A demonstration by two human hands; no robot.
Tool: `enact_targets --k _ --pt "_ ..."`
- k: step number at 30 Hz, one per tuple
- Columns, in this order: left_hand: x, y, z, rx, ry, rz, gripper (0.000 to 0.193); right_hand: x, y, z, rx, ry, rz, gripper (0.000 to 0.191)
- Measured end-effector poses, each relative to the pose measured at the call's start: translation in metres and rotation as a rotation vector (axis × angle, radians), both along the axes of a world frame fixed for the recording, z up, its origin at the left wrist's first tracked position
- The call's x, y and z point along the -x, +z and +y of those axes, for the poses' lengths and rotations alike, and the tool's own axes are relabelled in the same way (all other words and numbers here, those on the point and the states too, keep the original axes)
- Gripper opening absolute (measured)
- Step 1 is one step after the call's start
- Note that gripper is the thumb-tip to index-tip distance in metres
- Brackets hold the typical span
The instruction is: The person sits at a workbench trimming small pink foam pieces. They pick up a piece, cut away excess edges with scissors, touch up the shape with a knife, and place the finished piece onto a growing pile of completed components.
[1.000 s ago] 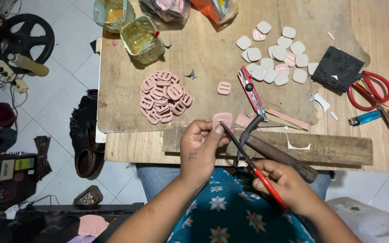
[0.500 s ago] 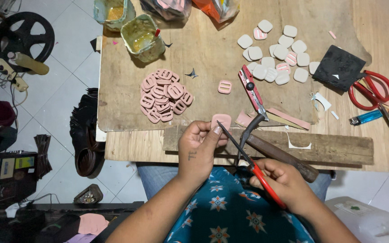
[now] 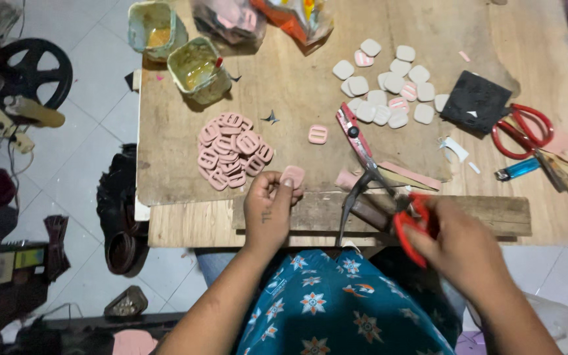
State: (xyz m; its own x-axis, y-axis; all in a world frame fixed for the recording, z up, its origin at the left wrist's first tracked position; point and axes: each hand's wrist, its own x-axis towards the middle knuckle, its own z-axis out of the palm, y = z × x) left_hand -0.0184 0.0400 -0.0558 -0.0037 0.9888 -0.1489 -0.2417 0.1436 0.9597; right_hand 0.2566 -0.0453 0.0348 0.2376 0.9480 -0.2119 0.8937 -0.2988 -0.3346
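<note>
Pinched pink buckle piece (image 3: 292, 175) between left hand (image 3: 267, 213) fingertips at frame centre, right hand (image 3: 451, 246) closed round red-handled scissors (image 3: 376, 204) at lower right; risked nicking fingertips, likely, blades swinging close.

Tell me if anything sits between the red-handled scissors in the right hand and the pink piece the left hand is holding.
Nothing visible does. The left hand pinches the small pink rounded piece at the plank's edge; the right hand holds the red-handled scissors, blades down, apart from it, with only bare wooden plank between.

A worn wooden table (image 3: 185, 217) stands on pale, seemingly tiled floor (image 3: 93, 125).
</note>
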Motion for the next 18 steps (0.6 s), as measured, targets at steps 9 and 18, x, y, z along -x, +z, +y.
enact_targets --k 9,18 --pt "0.005 -0.023 0.001 0.016 -0.057 0.135 0.018 -0.045 -0.047 0.035 -0.105 -0.124 -0.272 0.044" --pt "0.008 -0.021 0.002 0.053 -0.068 0.126 0.019 -0.030 -0.024 0.039 0.137 -0.114 -0.343 0.047"
